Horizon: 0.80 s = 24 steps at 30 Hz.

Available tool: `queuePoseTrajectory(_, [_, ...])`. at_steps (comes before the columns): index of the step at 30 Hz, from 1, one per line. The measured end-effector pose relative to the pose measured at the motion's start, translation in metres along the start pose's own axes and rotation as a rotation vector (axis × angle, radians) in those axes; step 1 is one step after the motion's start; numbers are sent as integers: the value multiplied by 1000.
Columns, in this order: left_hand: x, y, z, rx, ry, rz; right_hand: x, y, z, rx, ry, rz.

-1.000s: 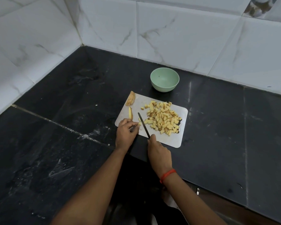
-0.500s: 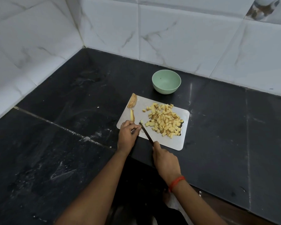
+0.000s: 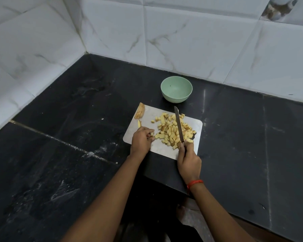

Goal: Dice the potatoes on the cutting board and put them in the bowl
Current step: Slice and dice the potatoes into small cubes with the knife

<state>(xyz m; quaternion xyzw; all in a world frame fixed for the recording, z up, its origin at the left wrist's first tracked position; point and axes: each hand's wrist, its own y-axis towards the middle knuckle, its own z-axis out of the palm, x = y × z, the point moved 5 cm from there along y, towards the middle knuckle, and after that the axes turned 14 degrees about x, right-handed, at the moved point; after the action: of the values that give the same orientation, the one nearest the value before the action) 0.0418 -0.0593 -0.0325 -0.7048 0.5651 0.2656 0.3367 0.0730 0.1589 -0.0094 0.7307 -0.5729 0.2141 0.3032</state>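
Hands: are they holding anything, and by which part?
The right hand grips the knife by its handle. Whether the left hand holds anything cannot be told.

Counter [image 3: 59,172]: black stone, white smears; pale seam [image 3: 59,140] crossing left half.
Wall tiles [image 3: 199,41]: white, grey-veined, far and left sides.
Patterned tile [image 3: 280,7]: far right corner.

Black countertop [image 3: 77,154]: cutting board [image 3: 198,124], green bowl [image 3: 176,89].

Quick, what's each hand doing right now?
Left hand: fingers curled beside the diced potatoes; a grip cannot be told.
Right hand: holds the knife.
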Motion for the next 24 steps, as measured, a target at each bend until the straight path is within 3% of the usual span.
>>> queuePoseTrajectory(5, [-24,15,13,13,-79,4,-1,3,2,10,-29,-29])
queuePoseTrajectory(10, [-44,16,9,16,-168,116,-4,2,3,21,-27,-2])
queuePoseTrajectory(13, [-32,20,-17,-6,49,117,-5,2,3,30,-38,4])
queuePoseTrajectory(18, [0,23,-58,198,433,174,-4,2,3,20,-13,-2])
queuePoseTrajectory(21, [19,23,-63,249,467,139,-4,3,4,23,-17,-5])
queuePoseTrajectory(24, [20,19,-68,198,478,54,-4,3,4,35,-24,10])
